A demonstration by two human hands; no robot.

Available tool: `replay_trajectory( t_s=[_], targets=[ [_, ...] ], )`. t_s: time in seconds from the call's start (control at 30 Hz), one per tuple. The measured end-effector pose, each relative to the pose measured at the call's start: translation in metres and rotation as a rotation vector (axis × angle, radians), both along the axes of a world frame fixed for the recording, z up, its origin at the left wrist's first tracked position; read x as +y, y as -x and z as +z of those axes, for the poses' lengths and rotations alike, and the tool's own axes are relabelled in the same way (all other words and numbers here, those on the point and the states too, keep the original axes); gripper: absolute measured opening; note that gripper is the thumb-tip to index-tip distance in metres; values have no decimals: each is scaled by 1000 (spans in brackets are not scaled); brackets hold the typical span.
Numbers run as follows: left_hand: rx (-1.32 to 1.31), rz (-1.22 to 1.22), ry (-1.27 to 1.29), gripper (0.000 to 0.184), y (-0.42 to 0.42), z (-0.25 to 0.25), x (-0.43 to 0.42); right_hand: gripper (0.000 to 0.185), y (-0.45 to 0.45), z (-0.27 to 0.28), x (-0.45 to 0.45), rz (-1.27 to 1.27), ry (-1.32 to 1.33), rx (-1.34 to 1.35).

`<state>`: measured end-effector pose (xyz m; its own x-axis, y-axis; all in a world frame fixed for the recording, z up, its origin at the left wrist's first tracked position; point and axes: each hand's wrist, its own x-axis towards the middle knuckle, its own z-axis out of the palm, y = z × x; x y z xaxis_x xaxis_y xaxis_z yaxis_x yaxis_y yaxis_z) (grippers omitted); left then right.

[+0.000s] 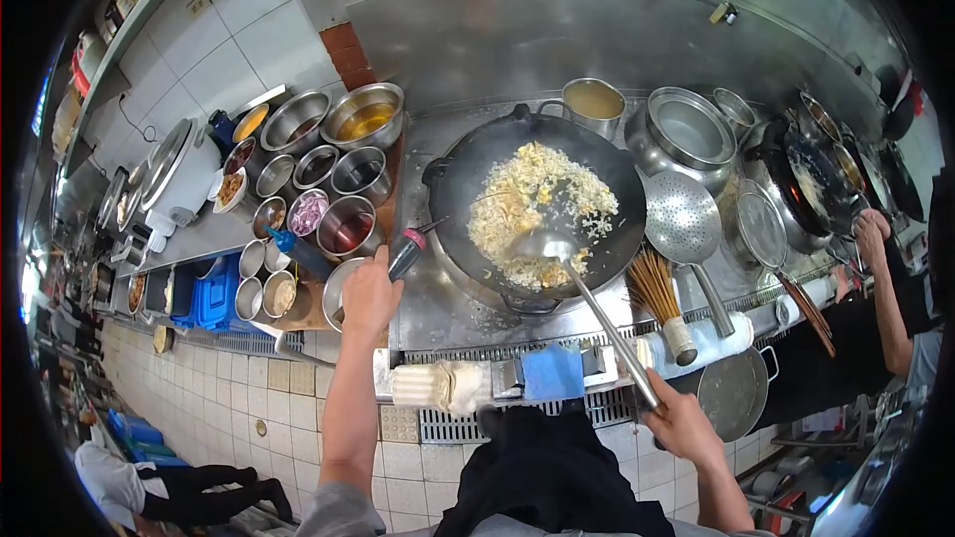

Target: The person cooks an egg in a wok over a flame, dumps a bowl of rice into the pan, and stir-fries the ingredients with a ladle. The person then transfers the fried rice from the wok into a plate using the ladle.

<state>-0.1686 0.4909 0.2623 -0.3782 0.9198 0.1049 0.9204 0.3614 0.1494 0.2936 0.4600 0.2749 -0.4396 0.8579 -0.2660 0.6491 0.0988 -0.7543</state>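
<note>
Fried rice with egg (497,224) lies in a large black wok (458,164) on the stove. My right hand (682,420) is wrapped round the handle of a metal ladle (609,323), whose bowl rests in the rice. Above the counter edge left of the wok, my left hand (371,290) is closed on a dark bottle with a pinkish-red cap (406,255), its thin nozzle tilted toward the wok. A steel bowl (336,290) is partly behind that hand.
Steel bowls of ingredients (346,224) crowd the left counter. Right of the wok are a perforated skimmer (682,217), a bamboo brush (657,290) and pots (691,126). A co-worker's hand (872,226) is at another wok; another person (109,482) is at lower left.
</note>
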Motion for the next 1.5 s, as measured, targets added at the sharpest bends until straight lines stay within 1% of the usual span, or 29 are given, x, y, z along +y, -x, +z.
replay_trajectory(
  t_s=[0.03,0.07,0.2,0.23,0.3,0.33,0.4,0.43,0.47,0.5,0.57,0.63,0.7,0.77,0.83,0.87,0.9,0.97,1.03,1.07,1.1,1.13,1.17,1.2,1.3,1.37,1.43,1.47,1.5],
  targets=[
    [-3,5,-2,59,2,-2,-1,62,-3,5,-3,79,-87,-96],
    [-18,22,-3,58,3,-4,-2,62,2,6,2,81,-90,-99],
    [-98,85,-55,57,2,-10,-8,59,47,-18,50,-177,298,168],
    [-101,92,-56,57,4,-13,-9,60,57,-31,67,-170,278,232],
    [-252,102,-87,58,8,-23,-13,61,76,-59,96,-190,215,296],
    [-253,114,-83,58,10,-28,-16,61,88,-55,103,-215,195,309],
    [-509,104,-158,58,14,-37,-22,61,110,-53,112,-224,181,320],
    [-508,127,-157,58,17,-42,-25,62,121,-57,114,-241,151,293],
    [-609,110,-218,58,20,-47,-28,63,131,-60,115,-252,120,270],
    [-703,100,-284,58,27,-52,-33,64,129,-63,111,-176,105,305],
    [-690,132,-362,57,45,-64,-47,60,111,-74,96,-38,-91,164],
    [-778,134,-539,56,65,-64,-59,60,65,-82,82,108,-300,-25],
    [-799,145,-675,50,86,-55,-72,60,50,-22,56,124,-327,-276],
    [-752,303,-779,50,111,-59,-82,61,27,6,31,132,-309,-420],
    [-604,312,-827,58,131,-53,-86,62,22,53,10,82,-91,-464],
    [-624,323,-907,57,152,-69,-86,61,23,68,4,46,29,-433],
    [-644,333,-988,57,173,-87,-82,61,26,69,5,9,29,-446],
    [-639,351,-1036,59,190,-95,-72,60,35,49,17,67,32,-297],
    [-530,434,-1020,61,204,-106,-59,59,42,-5,47,15,-6,-102],
    [-514,477,-1047,62,191,-96,-50,60,57,-16,66,-29,-51,-116],
    [-527,463,-1045,62,190,-101,-43,60,72,-26,78,-72,-93,-131],
    [-484,543,-1030,62,194,-110,-37,60,75,-44,80,-90,-93,-134],
    [-437,622,-1014,63,198,-120,-31,61,77,-61,82,-115,-218,-279],
    [-477,597,-1053,63,201,-133,-28,61,79,-68,83,-137,-345,-426],
    [-432,647,-990,63,189,-143,-27,64,58,-51,32,-100,-296,-457],
    [-415,663,-952,63,186,-146,-32,66,25,-18,14,-184,81,70],
    [-455,671,-937,63,183,-140,-35,65,21,57,5,-271,303,-133],
    [-453,669,-945,63,179,-136,-37,65,12,72,-3,-269,297,-128],
    [-479,659,-923,64,174,-135,-41,63,-3,81,-13,-143,177,-215]
  ],
)
